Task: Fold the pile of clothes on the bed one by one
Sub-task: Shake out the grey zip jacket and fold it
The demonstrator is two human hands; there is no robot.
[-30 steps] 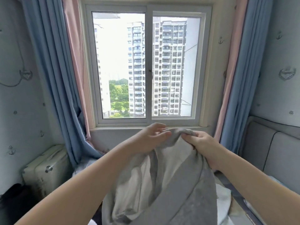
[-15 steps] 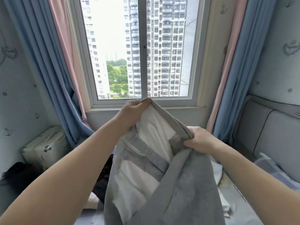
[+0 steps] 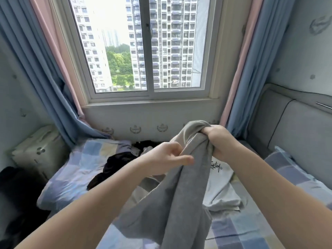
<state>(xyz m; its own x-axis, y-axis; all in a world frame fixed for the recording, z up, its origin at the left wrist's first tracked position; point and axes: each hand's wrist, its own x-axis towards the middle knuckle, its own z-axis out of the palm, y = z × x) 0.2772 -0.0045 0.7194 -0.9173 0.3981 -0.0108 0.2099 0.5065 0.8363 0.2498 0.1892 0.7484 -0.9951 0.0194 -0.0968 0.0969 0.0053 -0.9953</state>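
Note:
A grey garment [image 3: 181, 194] hangs in front of me over the bed [image 3: 239, 229]. My right hand [image 3: 218, 141] grips its bunched top in a fist. My left hand [image 3: 167, 156] is lower and to the left, pinching the garment's side with the thumb laid across the cloth; that hand is blurred. A white printed T-shirt [image 3: 220, 186] lies flat on the bed to the right of the garment. Black clothes [image 3: 115, 164] lie heaped further back on the left.
The bed has a blue checked sheet and a matching pillow [image 3: 71, 177] at the left. A pale suitcase [image 3: 36, 150] stands by the left wall. A grey padded headboard [image 3: 296, 132] runs along the right. Window [image 3: 147, 51] and curtains are ahead.
The view has tilted down onto the bed. Both hands came lower. The right hand gathered the garment's top into a fist, and the left hand slid from the top edge down to the side.

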